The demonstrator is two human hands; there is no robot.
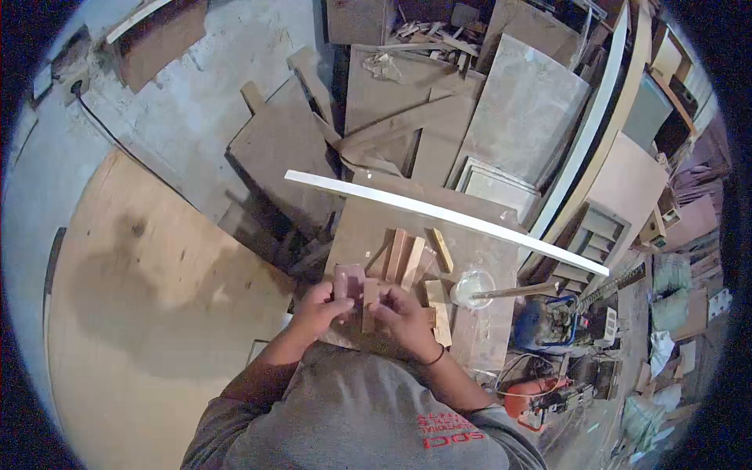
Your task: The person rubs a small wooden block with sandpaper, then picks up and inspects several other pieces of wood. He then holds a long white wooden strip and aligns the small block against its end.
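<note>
My left hand (319, 310) is closed around a reddish-brown wood block (349, 280), held upright near my chest. Close beside it, my right hand (399, 315) grips a narrow light-brown wood piece (370, 304). Both pieces are over the front of a brown work table (345, 235). Just beyond my hands lie several short wood strips (413, 264). A pale wood block (439, 313) is to the right of my right hand. Further right sits a round container (475, 288) of whitish material with a stick (517, 291) resting across it.
A long white strip (446, 215) crosses the table's far part and overhangs to the right. A large plywood sheet (157, 290) is at left. Boards (525, 110) lean beyond the table. A blue machine (544, 323) and an orange one (534, 398) stand on the right.
</note>
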